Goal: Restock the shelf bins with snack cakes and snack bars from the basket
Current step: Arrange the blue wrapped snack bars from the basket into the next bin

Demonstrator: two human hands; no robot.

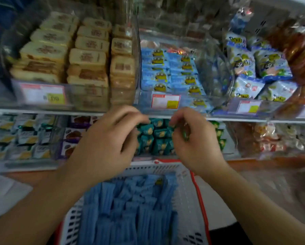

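Below my arms, the white basket (189, 191) with its red rim sits close to me, packed with blue-wrapped snack bars (130, 206) standing on edge in tight rows. Both of my hands are raised above it, in front of the lower shelf. My left hand (104, 145) has its fingers (130, 117) curled, the tips drawn together near the thumb; the picture is blurred and I cannot tell whether anything is between them. My right hand (196, 138) is also curled, and its fingers (180, 121) seem to pinch a small green-wrapped item (185, 136), though the blur makes that hard to be sure of. Between and behind my hands lies a bin of small teal packets (157, 133), stacked in rows on the lower shelf.

Just above my hands is the clear front of an upper bin (192, 103) with a red-and-yellow price label (166, 101). That bin holds blue snack bars with a yellow cartoon figure (167, 73), laid flat in two neat columns. To its left, another clear bin holds pale square snack cakes (88, 55) with brown print, stacked in three columns, with its own price label (42, 94) in front. To the right of the blue bars, a bin holds loosely piled blue and green pouches (261, 68), and beyond that, orange-brown bags (303, 52). On the lower shelf at the left are silver and yellow packets (19, 137) and purple packets (74, 135); at the right, clear bags with red and orange contents (265, 138).
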